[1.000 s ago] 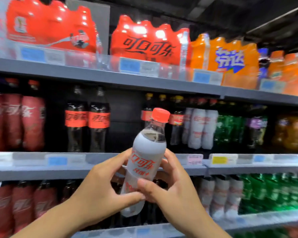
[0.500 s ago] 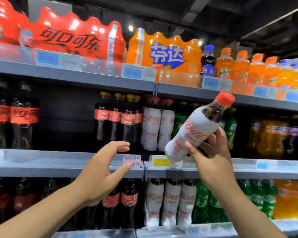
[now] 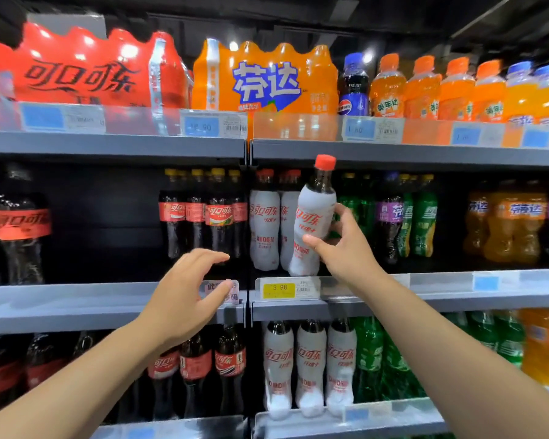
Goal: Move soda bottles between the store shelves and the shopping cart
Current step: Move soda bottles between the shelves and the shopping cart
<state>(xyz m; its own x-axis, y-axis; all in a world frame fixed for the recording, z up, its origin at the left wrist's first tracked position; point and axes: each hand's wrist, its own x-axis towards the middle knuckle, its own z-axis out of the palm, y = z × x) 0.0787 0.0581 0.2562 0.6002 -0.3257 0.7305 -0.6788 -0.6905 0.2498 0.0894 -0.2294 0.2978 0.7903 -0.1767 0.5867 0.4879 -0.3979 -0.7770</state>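
Moving bottle: white-sleeved cola bottle (image 3: 315, 217) w/ red cap is now standing upright at the front of the middle shelf (image 3: 457, 296). Half a sec ago it was tilting cap-right and sitting further right; a sec ago both hands were holding it.
Meaning for task: reading this as a return to the shelf, prob. in its last stretch. Bottle is lining up w/ the matching white bottles (image 3: 265, 223) just to its left, above the yellow price tag (image 3: 279, 288). Can't tell if the base is touching the shelf yet; the clear lip is hiding it.
Right hand: right hand (image 3: 346, 248) is gripping the bottle's lower half from the right, thumb lying across the label front, fingers wrapping behind. Arm is reaching up and fwd, nearly straight.
Left hand: left hand (image 3: 187, 289) is holding nothing, fingers loosely spread, thumb apart. It's hovering by the shelf edge left of the bottle, well apart from it, having let go within the last sec.
Next (judgement): prob. needing a short push in and down between the white bottles and the green bottles (image 3: 352, 204); risking a knock to neighbours.
Cart: not showing in view.
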